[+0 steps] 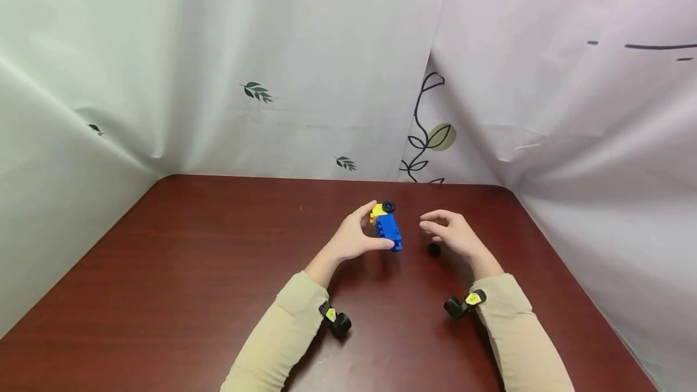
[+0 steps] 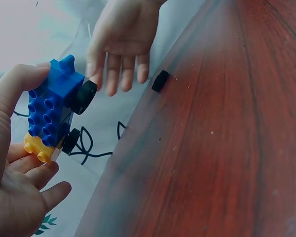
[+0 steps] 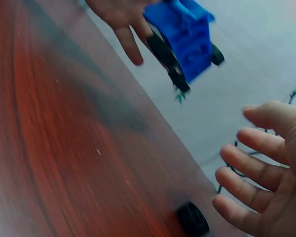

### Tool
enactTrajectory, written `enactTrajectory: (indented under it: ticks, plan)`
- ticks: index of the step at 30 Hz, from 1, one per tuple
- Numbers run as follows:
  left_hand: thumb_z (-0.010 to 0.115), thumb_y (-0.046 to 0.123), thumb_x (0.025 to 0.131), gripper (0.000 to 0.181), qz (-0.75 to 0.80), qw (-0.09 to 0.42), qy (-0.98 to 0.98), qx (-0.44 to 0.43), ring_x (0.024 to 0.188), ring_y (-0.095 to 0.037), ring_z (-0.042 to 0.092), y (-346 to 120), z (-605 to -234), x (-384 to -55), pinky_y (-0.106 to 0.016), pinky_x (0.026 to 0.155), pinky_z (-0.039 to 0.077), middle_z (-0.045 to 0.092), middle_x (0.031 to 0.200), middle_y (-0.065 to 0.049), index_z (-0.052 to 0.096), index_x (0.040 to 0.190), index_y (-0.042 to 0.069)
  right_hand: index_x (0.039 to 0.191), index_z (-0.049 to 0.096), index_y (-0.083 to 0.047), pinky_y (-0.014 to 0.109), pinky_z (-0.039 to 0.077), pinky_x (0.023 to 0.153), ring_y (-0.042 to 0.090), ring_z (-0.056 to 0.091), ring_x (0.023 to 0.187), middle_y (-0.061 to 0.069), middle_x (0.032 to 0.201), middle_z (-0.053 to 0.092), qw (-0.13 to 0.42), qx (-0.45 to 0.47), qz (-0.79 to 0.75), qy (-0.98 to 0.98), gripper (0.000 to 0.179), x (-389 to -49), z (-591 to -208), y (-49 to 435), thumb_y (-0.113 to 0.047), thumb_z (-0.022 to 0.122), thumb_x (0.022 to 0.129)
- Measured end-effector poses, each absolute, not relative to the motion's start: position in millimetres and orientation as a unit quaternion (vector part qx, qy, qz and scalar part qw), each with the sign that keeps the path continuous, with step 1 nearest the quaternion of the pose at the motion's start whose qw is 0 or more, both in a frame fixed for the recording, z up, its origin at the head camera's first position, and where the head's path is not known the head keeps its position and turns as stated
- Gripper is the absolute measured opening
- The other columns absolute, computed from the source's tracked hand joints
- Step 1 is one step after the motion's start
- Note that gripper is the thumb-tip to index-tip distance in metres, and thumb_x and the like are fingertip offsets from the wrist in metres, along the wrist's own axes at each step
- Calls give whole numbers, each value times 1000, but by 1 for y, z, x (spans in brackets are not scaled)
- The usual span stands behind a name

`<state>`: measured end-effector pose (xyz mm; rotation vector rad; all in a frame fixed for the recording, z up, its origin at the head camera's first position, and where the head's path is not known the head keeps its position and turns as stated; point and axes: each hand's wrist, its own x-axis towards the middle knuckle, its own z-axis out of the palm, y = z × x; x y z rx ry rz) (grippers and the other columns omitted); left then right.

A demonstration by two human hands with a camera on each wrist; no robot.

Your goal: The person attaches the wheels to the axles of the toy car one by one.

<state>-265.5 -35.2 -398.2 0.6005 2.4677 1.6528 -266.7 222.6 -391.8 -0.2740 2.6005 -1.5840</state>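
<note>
My left hand (image 1: 351, 238) holds a toy car (image 1: 388, 227) of blue and yellow building blocks above the table, gripped end to end between thumb and fingers. Black wheels (image 2: 84, 97) show on the car's side in the left wrist view, and its studs face that camera. To the right, my right hand (image 1: 454, 235) hovers with loosely bent fingers and nothing in them. A loose black wheel (image 1: 434, 250) is on the table just below that hand, apart from the fingers (image 3: 237, 210) in the right wrist view.
The reddish-brown wooden table (image 1: 190, 271) has rounded far corners. A pale printed curtain (image 1: 327, 77) hangs behind it and along both sides. Black wrist cameras are strapped over both beige sleeves (image 1: 283, 331).
</note>
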Motion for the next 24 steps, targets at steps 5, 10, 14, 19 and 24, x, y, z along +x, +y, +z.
enactTrajectory:
  ticks: [5, 10, 14, 19, 24]
  plan:
    - [80, 35, 72, 96, 544, 57, 813, 201, 131, -27, 45, -36, -398, -268, -45, 107, 40, 39, 149, -8, 27, 150, 14, 120, 59, 4, 29, 55, 76, 24, 62, 92, 16, 105, 65, 37, -104, -493, 863, 44, -270, -396, 236, -26, 67, 88]
    - [81, 34, 72, 96, 541, 58, 815, 199, 131, -25, 45, -37, -399, -269, -44, 107, 40, 40, 148, -7, 28, 149, 16, 118, 60, 4, 26, 53, 68, 10, 61, 78, 15, 103, 68, 46, -117, -470, 874, 41, -270, -402, 246, -21, 69, 86]
    - [81, 34, 72, 96, 539, 52, 817, 200, 131, -26, 46, -37, -398, -269, -44, 107, 40, 40, 148, -8, 28, 149, 15, 117, 61, 5, 25, 50, 64, 7, 60, 77, 20, 106, 67, 50, -130, -460, 877, 41, -269, -405, 250, -18, 70, 84]
    - [80, 34, 72, 96, 537, 52, 818, 201, 131, -27, 45, -37, -399, -268, -44, 107, 40, 40, 148, -8, 28, 149, 12, 115, 62, 7, 20, 50, 68, 9, 60, 83, 23, 107, 66, 58, -136, -459, 876, 41, -267, -406, 254, -16, 72, 82]
    - [80, 34, 73, 96, 539, 56, 815, 205, 131, -27, 45, -38, -399, -267, -45, 107, 40, 40, 148, -8, 27, 149, 11, 114, 62, 9, 19, 50, 69, 11, 61, 84, 23, 104, 66, 63, -142, -457, 876, 42, -267, -408, 257, -13, 74, 80]
